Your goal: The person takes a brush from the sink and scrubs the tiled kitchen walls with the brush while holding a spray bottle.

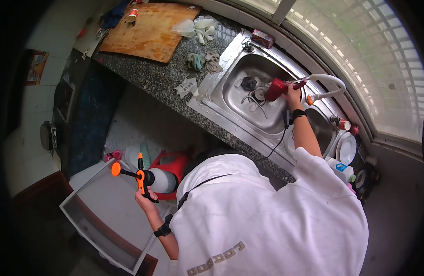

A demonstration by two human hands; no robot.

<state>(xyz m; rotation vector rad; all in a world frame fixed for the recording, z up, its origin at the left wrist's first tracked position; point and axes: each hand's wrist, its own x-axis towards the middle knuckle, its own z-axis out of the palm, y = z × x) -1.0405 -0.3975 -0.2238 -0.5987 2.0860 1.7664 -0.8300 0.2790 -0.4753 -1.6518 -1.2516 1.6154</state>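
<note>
Head view: sprayer [162,181] already picked up, its pump top seated on the bottle, and held low beside the body, well apart from the sink [215,97], with the left grip [146,198] closed around its handle. Red cup [275,90] is held over the sink near the tap [330,78], right grip [293,95] wrapped around its handle. Neither has been set down, a dark lump [248,83] is left in the basin, and since the cup's contents cannot be seen, how much remains cannot be told.

spray bottle [162,180] 1 | red scoop [275,89] 1 | sink basins [270,120] 2 | wristbands [162,230] 2 | wooden board [150,33] 1
</note>
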